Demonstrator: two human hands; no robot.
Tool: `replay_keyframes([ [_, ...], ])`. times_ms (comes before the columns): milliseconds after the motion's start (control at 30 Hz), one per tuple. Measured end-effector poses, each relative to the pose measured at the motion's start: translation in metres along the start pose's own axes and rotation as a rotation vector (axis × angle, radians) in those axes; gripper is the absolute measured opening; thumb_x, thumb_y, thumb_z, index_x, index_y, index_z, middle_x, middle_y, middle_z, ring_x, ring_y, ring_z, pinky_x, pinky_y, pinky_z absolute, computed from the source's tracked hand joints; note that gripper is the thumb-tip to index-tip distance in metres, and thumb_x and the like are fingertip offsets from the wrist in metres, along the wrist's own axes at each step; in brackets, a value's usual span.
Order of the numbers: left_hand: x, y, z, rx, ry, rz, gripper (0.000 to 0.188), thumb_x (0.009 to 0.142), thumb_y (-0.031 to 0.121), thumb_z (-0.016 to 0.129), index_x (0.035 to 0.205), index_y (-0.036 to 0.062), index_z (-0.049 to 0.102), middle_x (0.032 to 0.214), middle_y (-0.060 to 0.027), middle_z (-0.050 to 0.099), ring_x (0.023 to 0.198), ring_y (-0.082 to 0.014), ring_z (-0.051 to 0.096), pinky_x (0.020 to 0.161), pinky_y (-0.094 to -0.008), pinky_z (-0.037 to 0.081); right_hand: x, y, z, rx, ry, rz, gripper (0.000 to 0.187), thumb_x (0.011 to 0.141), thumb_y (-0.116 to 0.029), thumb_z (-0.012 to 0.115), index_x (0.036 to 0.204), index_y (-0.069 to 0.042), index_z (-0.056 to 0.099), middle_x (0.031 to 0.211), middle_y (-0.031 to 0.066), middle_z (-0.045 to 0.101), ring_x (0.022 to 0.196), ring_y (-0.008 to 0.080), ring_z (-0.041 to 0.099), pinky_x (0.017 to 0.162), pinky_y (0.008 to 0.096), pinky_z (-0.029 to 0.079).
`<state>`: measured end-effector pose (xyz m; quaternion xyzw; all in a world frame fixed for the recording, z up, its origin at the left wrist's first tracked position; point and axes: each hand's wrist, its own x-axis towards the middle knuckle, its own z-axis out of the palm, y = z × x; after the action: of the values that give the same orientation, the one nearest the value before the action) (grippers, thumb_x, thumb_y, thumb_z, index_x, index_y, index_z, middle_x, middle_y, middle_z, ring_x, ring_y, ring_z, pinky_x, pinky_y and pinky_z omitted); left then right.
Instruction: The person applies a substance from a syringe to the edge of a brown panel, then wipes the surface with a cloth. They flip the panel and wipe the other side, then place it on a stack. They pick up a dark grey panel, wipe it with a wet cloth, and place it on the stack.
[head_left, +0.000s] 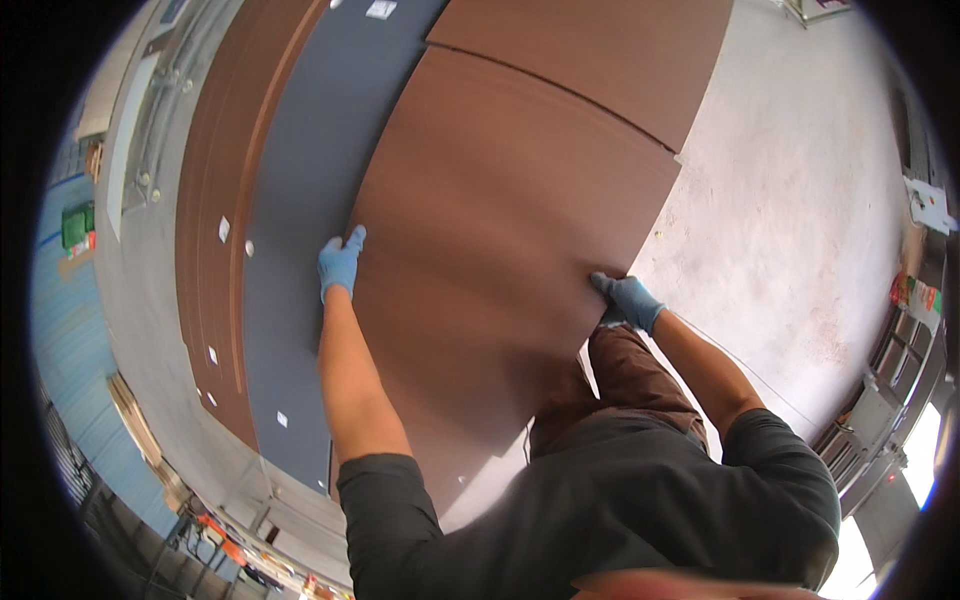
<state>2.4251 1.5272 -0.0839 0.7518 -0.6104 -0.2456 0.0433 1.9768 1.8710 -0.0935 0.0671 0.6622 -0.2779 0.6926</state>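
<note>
A large flat brown panel (490,190) spreads out in front of me, and both of my hands are at its edges. My left hand (340,266), in a light blue glove, is closed on its left edge. At the right edge, near my legs, my right hand (630,302) wears the same kind of glove. Its thumb lies on the panel's face and its other fingers are mostly hidden. Past the far edge of this panel lies a second brown panel (600,60), with a dark narrow gap between the two.
Left of the held panel is a long dark grey panel (310,140) with small white labels. Beyond it lie brown panels (215,190). The pale floor (780,200) stretches along the right, where metal framework (880,400) stands. A green object (77,227) sits far left.
</note>
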Motion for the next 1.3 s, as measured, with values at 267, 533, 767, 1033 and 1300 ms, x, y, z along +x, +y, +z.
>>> replay_keyframes([
  [267, 0.003, 0.002, -0.025, -0.229, -0.088, -0.178, 0.055, 0.104, 0.046, 0.052, 0.121, 0.0008, 0.078, 0.128, -0.0207, 0.075, 0.118, -0.0338, 0.071, 0.105, -0.042, 0.052, -0.018, -0.03, 0.0, -0.41, 0.087, 0.012, 0.058, 0.102, -0.046, 0.069, 0.104, 0.012, 0.072, 0.085, 0.0223, 0.077, 0.071, 0.0289, 0.077, 0.062, 0.039, 0.064],
  [533, -0.015, -0.017, -0.055, -1.203, 0.065, -0.472, 0.062, 0.115, 0.033, 0.023, 0.147, -0.01, 0.054, 0.142, -0.0201, 0.067, 0.137, -0.0385, 0.058, 0.117, -0.0402, 0.049, -0.022, -0.041, -0.016, -0.5, 0.234, -0.155, 0.048, 0.104, -0.042, 0.066, 0.094, 0.004, 0.074, 0.076, 0.0113, 0.075, 0.061, 0.016, 0.07, 0.055, 0.0292, 0.054],
  [767, -0.034, -0.017, -0.082, -0.56, 0.309, -0.225, 0.06, 0.113, 0.042, 0.033, 0.137, -0.0067, 0.057, 0.128, -0.028, 0.07, 0.116, -0.0456, 0.068, 0.097, -0.0475, 0.056, 0.011, -0.028, -0.04, -0.329, 0.126, -0.19, 0.041, 0.103, -0.037, 0.067, 0.102, 0.003, 0.073, 0.085, 0.0095, 0.076, 0.068, 0.0154, 0.071, 0.06, 0.0286, 0.055],
  [1033, -0.039, 0.029, -0.3, -0.22, 0.853, 0.591, 0.046, 0.107, 0.039, 0.06, 0.131, 0.0006, 0.069, 0.12, -0.0136, 0.073, 0.102, -0.0256, 0.068, 0.091, -0.0368, 0.056, 0.036, -0.019, -0.052, -0.308, 0.098, -0.183, 0.038, 0.104, -0.042, 0.068, 0.118, -0.007, 0.072, 0.099, 0.0047, 0.076, 0.081, 0.0159, 0.074, 0.071, 0.0335, 0.063],
  [1300, -0.134, 0.062, -0.034, 0.297, 0.124, 0.372, 0.084, 0.095, 0.06, 0.069, 0.16, 0.012, 0.045, 0.17, -0.0215, 0.034, 0.157, -0.0444, 0.028, 0.123, -0.0565, 0.032, -0.004, -0.038, -0.009, -0.288, 0.213, -0.249, 0.045, 0.103, -0.042, 0.067, 0.092, 0.001, 0.074, 0.076, 0.0066, 0.07, 0.058, 0.0176, 0.066, 0.052, 0.0307, 0.054],
])
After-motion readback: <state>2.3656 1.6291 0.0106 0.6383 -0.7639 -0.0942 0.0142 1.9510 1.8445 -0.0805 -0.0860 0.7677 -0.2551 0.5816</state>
